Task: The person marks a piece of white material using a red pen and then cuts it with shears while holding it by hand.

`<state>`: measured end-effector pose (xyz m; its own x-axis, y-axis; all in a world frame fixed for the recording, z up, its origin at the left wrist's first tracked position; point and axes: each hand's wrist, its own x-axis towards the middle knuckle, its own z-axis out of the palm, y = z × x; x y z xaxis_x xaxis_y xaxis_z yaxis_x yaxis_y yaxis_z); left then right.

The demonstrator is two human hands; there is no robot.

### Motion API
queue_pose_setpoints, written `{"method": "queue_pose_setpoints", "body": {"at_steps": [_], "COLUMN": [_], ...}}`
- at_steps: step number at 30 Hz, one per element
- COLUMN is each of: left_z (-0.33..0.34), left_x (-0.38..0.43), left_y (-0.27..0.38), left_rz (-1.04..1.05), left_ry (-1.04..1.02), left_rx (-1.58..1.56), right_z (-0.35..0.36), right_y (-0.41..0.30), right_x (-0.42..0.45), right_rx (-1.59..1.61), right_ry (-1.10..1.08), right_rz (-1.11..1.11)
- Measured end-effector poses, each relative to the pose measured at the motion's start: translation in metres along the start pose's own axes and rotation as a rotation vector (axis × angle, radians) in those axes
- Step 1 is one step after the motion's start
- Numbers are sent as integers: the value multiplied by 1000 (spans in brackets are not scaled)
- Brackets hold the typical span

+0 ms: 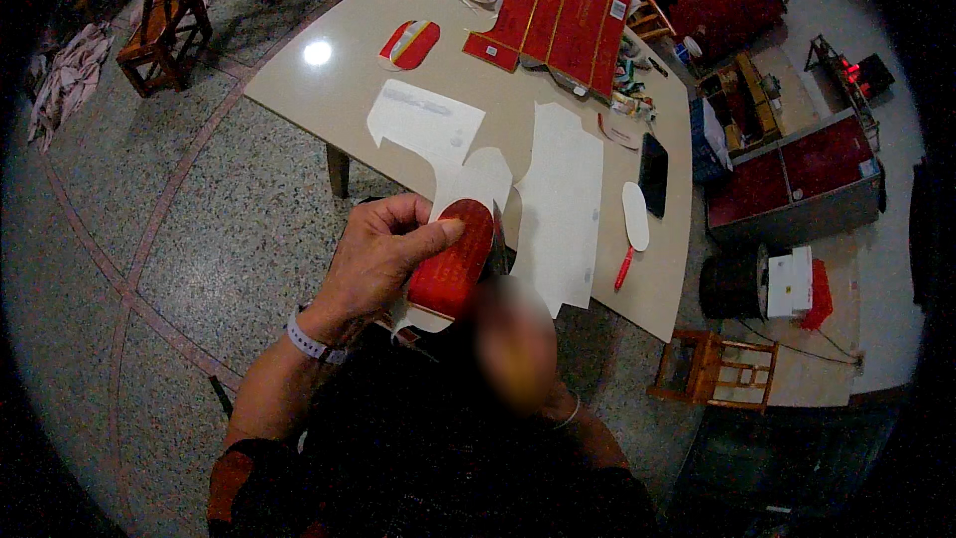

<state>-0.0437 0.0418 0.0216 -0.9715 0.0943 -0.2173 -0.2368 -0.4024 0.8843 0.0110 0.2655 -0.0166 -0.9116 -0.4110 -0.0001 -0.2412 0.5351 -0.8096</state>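
Observation:
My left hand point(385, 254) pinches a red oval-ended piece of printed cardboard point(455, 261) together with a white cardboard sheet point(478, 179), its thumb on the red face. Dark blades, apparently scissors point(499, 243), stand along the right edge of the red piece. My right hand point(515, 347) is at their lower end, largely blurred, so its grip is not clear. A larger white cardboard sheet point(564, 202) lies to the right on the table. Further right are a white oval cut-out point(635, 213) and a red pen or marker point(624, 269).
On the table point(299, 82) lie a red oval piece point(409, 45), an unfolded red carton point(560, 7), a dark phone point(653, 172) and cardboard scraps point(616, 133). Wooden chairs stand at the left point(164, 22) and lower right point(709, 370). A red-topped cabinet point(799, 172) is beyond the table.

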Motion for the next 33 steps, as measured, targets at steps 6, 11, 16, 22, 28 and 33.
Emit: {"method": "queue_pose_setpoints", "body": {"at_steps": [6,11,16,22,28,33], "left_z": [0,-3,-5,-7,-14,-18], "left_x": [1,1,1,2,1,0], "left_y": [0,-1,-2,0,3,6], "left_rz": [-15,-30,-25,-35,-55,-40], "left_ry": [-14,-29,-28,-55,-67,-83], "left_rx": [-9,-43,-55,-22,27,88], "right_z": [0,-3,-2,-6,-15,-27], "right_y": [12,3,4,10,8,-26], "right_x": [-2,-1,-2,-4,-3,1], "right_rx": [-23,-32,-30,-125,-151,41], "right_ry": [-6,-9,22,49,-41,-165], "right_rz": [-85,-61,-44,-158,-153,149]}}
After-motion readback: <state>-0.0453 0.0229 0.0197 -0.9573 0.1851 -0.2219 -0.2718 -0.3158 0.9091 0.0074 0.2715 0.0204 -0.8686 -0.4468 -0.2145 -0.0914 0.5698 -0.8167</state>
